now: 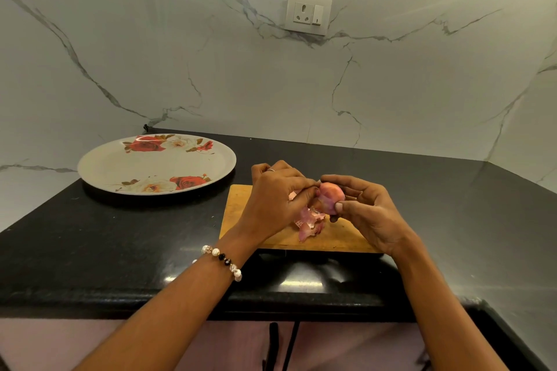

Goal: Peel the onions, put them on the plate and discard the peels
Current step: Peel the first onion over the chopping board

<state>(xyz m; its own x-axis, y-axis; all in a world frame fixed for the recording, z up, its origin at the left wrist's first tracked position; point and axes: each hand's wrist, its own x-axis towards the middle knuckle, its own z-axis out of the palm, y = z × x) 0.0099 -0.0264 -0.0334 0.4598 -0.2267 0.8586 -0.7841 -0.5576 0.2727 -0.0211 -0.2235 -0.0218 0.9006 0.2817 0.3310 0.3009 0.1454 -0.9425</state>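
- The black countertop (120, 238) carries everything, with a marble wall behind it and one socket plate (308, 12) on that wall.
- One floral plate (99, 164) sits to the left, well apart from the hands; no onion lies on it.
- One wooden cutting board (238, 214) lies under the hands.
- The left hand (278, 197), with a bead bracelet (222, 259) at the wrist, has its fingers curled, pinching loose skin at the onion's side.
- The right hand (366, 214) cups one onion (331, 197), fingers and thumb curled round it, just above the board.
- One small heap of pink peels (310, 226) hangs and rests on the board below the onion; how many pieces it holds I cannot tell.
- The step in hand looks like the peeling itself, early in the task: only one onion is visible, and it appears mostly bare.
- The next move probably calls for pulling the last skin free, then carrying the onion left to the plate.
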